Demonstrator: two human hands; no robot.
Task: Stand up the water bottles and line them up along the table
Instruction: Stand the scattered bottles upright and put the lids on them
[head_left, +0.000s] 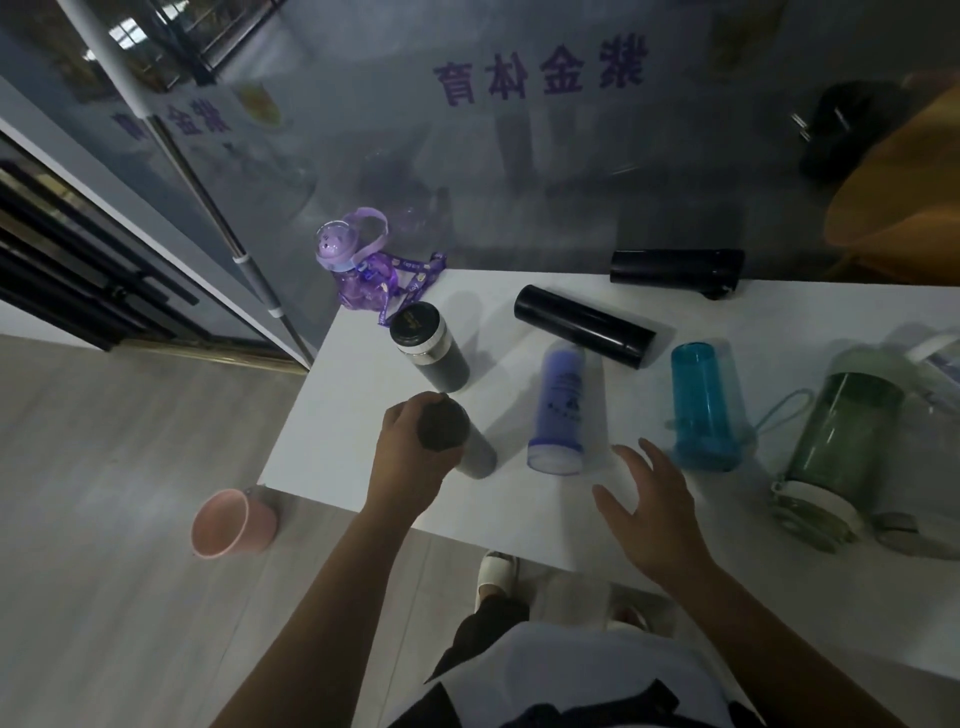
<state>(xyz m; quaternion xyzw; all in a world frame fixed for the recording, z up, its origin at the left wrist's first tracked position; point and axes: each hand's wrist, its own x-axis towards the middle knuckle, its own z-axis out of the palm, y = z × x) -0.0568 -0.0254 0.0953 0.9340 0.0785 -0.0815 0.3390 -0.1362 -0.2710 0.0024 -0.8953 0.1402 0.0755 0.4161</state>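
Observation:
My left hand (410, 457) grips the cap of a dark grey bottle (470, 447) that stands upright near the left front of the white table (519, 509). Behind it another dark bottle with a silver band (431, 348) stands upright, and a purple strapped bottle (356, 267) stands at the far left corner. Two black bottles (584, 326) (675, 267) lie on their sides. A translucent purple bottle (561, 410), a teal bottle (704, 408) and a green bottle (836, 447) lie flat. My right hand (649, 499) hovers open near the purple bottle's base.
A pink cup (231, 522) sits on the floor by the table's left front corner. A glass wall with a metal pole (208, 192) runs behind the table. An orange chair (893, 192) stands at the far right. My foot (496, 574) is under the table edge.

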